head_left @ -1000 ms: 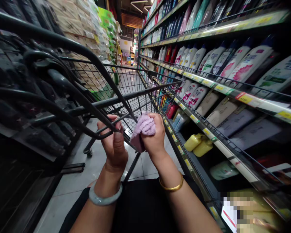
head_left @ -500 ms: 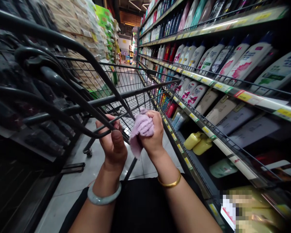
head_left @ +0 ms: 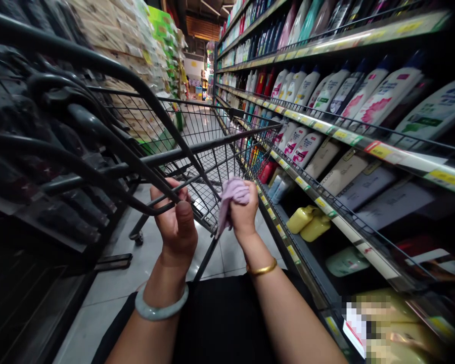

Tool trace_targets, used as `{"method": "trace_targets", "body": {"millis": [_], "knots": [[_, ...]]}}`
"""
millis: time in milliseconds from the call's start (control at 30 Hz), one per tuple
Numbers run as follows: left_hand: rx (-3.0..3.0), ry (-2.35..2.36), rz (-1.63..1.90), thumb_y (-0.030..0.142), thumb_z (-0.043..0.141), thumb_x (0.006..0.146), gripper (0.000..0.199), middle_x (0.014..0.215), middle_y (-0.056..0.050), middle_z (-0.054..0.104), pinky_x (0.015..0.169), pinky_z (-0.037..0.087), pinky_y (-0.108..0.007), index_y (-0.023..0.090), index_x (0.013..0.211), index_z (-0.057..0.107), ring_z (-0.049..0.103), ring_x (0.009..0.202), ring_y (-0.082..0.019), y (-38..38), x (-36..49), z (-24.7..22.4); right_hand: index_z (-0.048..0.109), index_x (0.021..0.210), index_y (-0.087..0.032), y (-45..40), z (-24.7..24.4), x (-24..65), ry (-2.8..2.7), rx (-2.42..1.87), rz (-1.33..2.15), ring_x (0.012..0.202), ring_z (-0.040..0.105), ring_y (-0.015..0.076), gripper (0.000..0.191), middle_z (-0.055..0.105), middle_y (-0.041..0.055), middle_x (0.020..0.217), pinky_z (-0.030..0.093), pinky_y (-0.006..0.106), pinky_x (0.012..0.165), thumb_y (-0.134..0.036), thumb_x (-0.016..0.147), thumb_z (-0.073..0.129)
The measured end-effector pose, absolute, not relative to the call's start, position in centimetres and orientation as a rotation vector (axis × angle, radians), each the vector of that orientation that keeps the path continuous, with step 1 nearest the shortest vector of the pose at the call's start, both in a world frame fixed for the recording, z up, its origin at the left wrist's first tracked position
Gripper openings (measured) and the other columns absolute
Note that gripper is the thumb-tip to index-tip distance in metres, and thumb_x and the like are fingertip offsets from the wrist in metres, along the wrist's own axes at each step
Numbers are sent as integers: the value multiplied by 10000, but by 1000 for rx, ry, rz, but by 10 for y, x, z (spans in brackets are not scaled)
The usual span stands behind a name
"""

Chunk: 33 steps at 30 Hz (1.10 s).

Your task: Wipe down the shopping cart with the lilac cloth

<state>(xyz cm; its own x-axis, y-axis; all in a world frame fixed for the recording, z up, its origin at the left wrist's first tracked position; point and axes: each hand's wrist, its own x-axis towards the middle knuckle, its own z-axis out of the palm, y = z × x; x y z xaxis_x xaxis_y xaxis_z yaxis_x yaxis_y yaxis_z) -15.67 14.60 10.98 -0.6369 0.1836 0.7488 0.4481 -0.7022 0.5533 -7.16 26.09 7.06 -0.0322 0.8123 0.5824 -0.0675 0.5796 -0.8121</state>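
1. A crumpled lilac cloth point(head_left: 227, 205) sits bunched in the right hand point(head_left: 245, 212), its folds pushed out over the fist and a loose end hanging on the side toward the left hand point(head_left: 174, 222).

2. The right fist is clamped on that cloth at the near lower corner of a shopping cart point(head_left: 185, 151); whether fabric touches the bar cannot be told.

3. The left hand, well short of the cloth, curls its fingers around the cart's bars near the same corner, thumb standing off the metal.

4. The two hands are apart, with a cart bar and part of the cloth between them.

5. A gold bracelet point(head_left: 264, 268) circles the right wrist, a pale bangle point(head_left: 161, 309) the left.

6. Along the cart's right edge, bottles point(head_left: 390, 96) line a store shelf point(head_left: 337, 132).
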Motion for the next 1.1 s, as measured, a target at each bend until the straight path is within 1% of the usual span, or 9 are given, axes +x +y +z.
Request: {"method": "trace_targets", "body": {"millis": [133, 300, 400, 533, 633, 767, 867, 967, 1100], "knots": [[-1271, -1123, -2475, 650, 656, 926, 460, 846, 12, 453, 647, 417, -262, 233, 1105, 583, 421, 703, -120, 144, -157, 110, 586, 893, -210, 278, 54, -75, -1301, -981, 1120, 820, 604, 171, 199, 655, 6, 882, 518, 338, 839, -262, 704, 622], [-1236, -1131, -2513, 649, 676, 913, 463, 828, 18, 445, 659, 420, -269, 239, 1106, 582, 419, 696, -121, 144, -156, 109, 589, 1018, -245, 237, 103, -65, -1525, -501, 767, 978, 636, 197, 283, 659, 24, 1032, 530, 366, 932, -244, 743, 658], [-1249, -1118, -2503, 652, 683, 908, 473, 816, 25, 437, 654, 416, -275, 231, 1097, 576, 402, 687, -119, 145, -156, 110, 593, 1031, -251, 232, 106, -65, -1624, -317, 584, 1069, 636, 218, 287, 653, 49, 1094, 531, 392, 995, -236, 753, 665], [-1298, -1105, -2450, 649, 647, 935, 448, 823, 19, 443, 619, 393, -273, 232, 1078, 568, 391, 674, -118, 145, -157, 113, 572, 949, -224, 251, 78, -73, -1497, -618, 867, 897, 628, 179, 248, 644, 22, 945, 544, 335, 870, -243, 703, 593], [-1335, -1096, -2444, 632, 642, 945, 426, 819, 17, 442, 599, 379, -271, 231, 1066, 565, 391, 669, -118, 144, -157, 114, 556, 920, -220, 253, 78, -73, -1356, -746, 1039, 815, 600, 153, 234, 630, -5, 879, 538, 299, 809, -250, 688, 567], [-1298, -1127, -2441, 652, 637, 938, 441, 803, 24, 420, 604, 376, -276, 235, 1063, 563, 384, 665, -120, 145, -156, 113, 576, 1038, -242, 230, 106, -65, -1564, -429, 771, 1017, 647, 200, 303, 655, 36, 1049, 547, 360, 962, -243, 740, 629], [-1289, -1132, -2430, 659, 633, 934, 441, 798, 25, 417, 592, 364, -279, 244, 1061, 558, 382, 656, -123, 146, -157, 112, 580, 1063, -258, 227, 106, -63, -1695, -257, 540, 1136, 635, 229, 292, 644, 69, 1149, 531, 389, 1040, -241, 785, 666], [-1299, -1124, -2436, 678, 639, 920, 458, 787, 25, 423, 581, 353, -282, 243, 1040, 557, 373, 643, -123, 146, -158, 113, 585, 1020, -241, 244, 80, -67, -1715, -457, 561, 1095, 634, 240, 244, 643, 84, 1120, 533, 399, 1011, -218, 784, 644], [-1298, -1087, -2467, 694, 659, 901, 486, 807, 19, 444, 590, 353, -274, 238, 1050, 580, 376, 658, -119, 148, -159, 111, 587, 985, -229, 264, 54, -70, -1591, -842, 861, 957, 639, 210, 261, 666, 47, 1031, 534, 373, 936, -205, 726, 610]]}}
